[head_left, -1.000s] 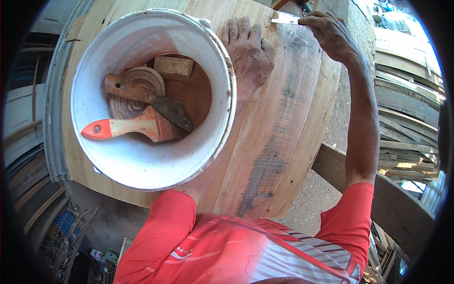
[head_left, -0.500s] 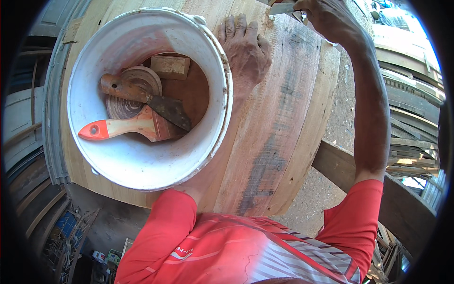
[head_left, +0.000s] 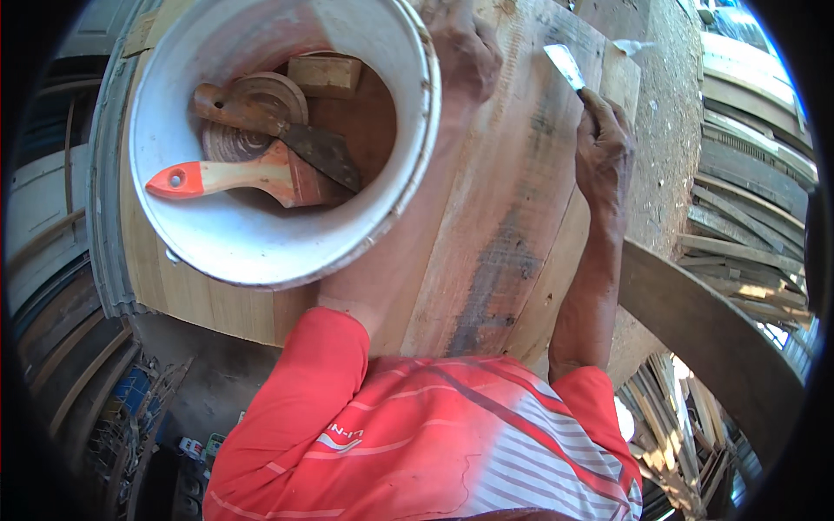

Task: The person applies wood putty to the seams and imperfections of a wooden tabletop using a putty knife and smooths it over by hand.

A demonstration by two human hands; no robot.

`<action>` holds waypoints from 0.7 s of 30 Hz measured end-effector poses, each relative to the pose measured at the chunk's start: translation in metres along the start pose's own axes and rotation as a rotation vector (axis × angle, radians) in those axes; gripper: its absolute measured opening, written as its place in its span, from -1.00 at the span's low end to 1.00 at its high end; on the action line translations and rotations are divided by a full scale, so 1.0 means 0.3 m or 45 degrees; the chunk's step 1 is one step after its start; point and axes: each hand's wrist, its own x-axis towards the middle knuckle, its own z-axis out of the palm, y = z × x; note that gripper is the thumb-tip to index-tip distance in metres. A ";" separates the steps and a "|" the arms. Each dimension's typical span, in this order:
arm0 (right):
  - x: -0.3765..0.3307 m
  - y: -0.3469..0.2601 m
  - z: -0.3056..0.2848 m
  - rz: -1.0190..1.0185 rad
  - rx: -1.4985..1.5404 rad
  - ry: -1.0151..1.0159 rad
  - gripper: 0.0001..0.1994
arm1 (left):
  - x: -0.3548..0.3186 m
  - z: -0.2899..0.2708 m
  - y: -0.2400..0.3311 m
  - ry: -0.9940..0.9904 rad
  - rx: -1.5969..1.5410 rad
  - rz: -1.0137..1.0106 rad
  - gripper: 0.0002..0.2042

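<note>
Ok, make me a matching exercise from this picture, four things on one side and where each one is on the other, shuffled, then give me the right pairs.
Things:
1. paintbrush
2. putty knife
3. bucket
4. wooden block

Places:
A. in the right hand, blade against the wooden panel
B. lying in the bucket, orange handle tip pointing to the left
C. at the far side of the bucket bottom
D. sitting on the wooden panel beside the left hand

Pairs: 1-B, 2-A, 3-D, 4-C
</note>
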 end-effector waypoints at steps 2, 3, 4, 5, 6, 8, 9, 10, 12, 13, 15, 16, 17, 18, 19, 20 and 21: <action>-0.082 0.009 0.017 0.035 -0.040 -0.012 -0.67 | -0.009 0.001 -0.012 -0.085 -0.084 -0.055 -0.66; -0.109 0.013 0.036 0.000 -0.068 0.029 -0.67 | -0.004 0.014 -0.025 0.000 -0.047 -0.010 -0.63; -0.133 0.018 0.056 -0.039 -0.095 0.068 -0.66 | -0.004 0.022 -0.037 -0.002 -0.026 -0.017 -0.63; -0.144 0.019 0.071 -0.081 -0.118 0.114 -0.66 | 0.005 0.028 -0.047 0.002 -0.003 -0.016 -0.64; -0.146 0.022 0.077 -0.083 -0.102 0.112 -0.66 | -0.006 0.019 -0.060 0.010 0.024 -0.018 -0.64; -0.155 0.049 0.075 -0.021 -0.124 0.101 -0.66 | -0.032 -0.012 -0.023 -0.139 -0.158 -0.055 -0.59; -0.145 0.051 0.075 -0.017 -0.123 0.098 -0.66 | -0.038 -0.055 0.000 -0.189 -0.232 -0.076 -0.56; -0.149 0.062 0.081 -0.015 -0.149 0.120 -0.66 | -0.063 -0.118 0.048 -0.312 -0.343 -0.127 -0.63; -0.155 0.056 0.082 -0.010 -0.149 0.133 -0.66 | -0.157 -0.246 0.086 -0.473 -0.386 -0.119 -0.61; -0.156 0.051 0.086 -0.008 -0.147 0.139 -0.66 | -0.209 -0.307 0.092 -0.553 -0.374 -0.091 -0.60; -0.165 0.030 0.075 -0.054 -0.182 0.143 -0.66 | -0.306 -0.431 0.091 -0.631 -0.220 0.056 -0.58; -0.171 0.018 0.065 -0.078 -0.206 0.141 -0.65 | -0.352 -0.484 0.096 -0.632 -0.141 0.125 -0.57; -0.188 -0.008 0.045 -0.043 -0.163 0.089 -0.65 | -0.388 -0.538 0.098 -0.658 -0.147 0.124 -0.58; -0.223 -0.056 0.020 -0.014 -0.118 0.036 -0.65 | -0.415 -0.593 0.093 -0.681 -0.150 0.120 -0.59; -0.266 -0.109 0.000 0.011 -0.069 -0.026 -0.65 | -0.433 -0.637 0.082 -0.704 -0.147 0.108 -0.59; -0.324 -0.156 -0.019 -0.010 -0.026 -0.049 -0.64 | -0.445 -0.663 0.070 -0.705 -0.166 0.110 -0.59; -0.389 -0.204 -0.029 -0.042 0.022 -0.082 -0.63 | -0.459 -0.689 0.056 -0.701 -0.174 0.101 -0.59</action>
